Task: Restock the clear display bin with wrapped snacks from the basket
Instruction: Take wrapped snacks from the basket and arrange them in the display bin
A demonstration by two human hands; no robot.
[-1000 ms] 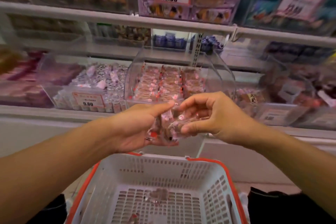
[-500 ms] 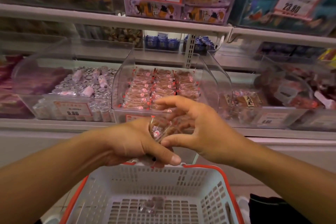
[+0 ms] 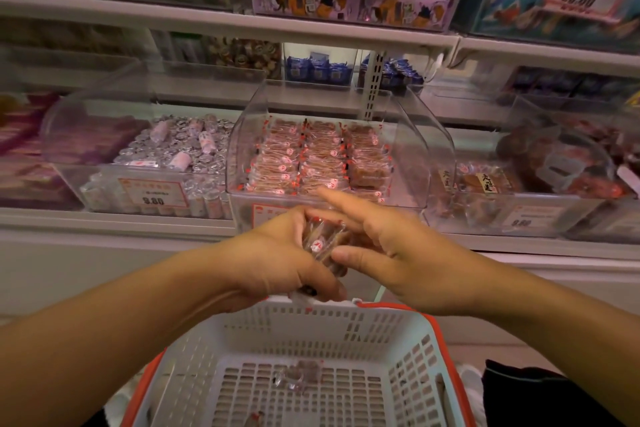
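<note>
Left hand [image 3: 277,253] grips stacked wrapped snacks [image 3: 320,246]; right hand [image 3: 391,253], fingers extended, steadies them, probably squaring them for the clear bin [image 3: 415,156] at twelve o'clock.

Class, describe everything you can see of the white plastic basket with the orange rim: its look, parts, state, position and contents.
The white plastic basket with the orange rim sits low in the view, below both hands and in front of the shelf. Its walls and floor are perforated with rows of rectangular slots. It is upright and nearly empty: a few clear-wrapped snacks lie on its floor. The left hand hovers just above its far rim; contact cannot be told.
</note>
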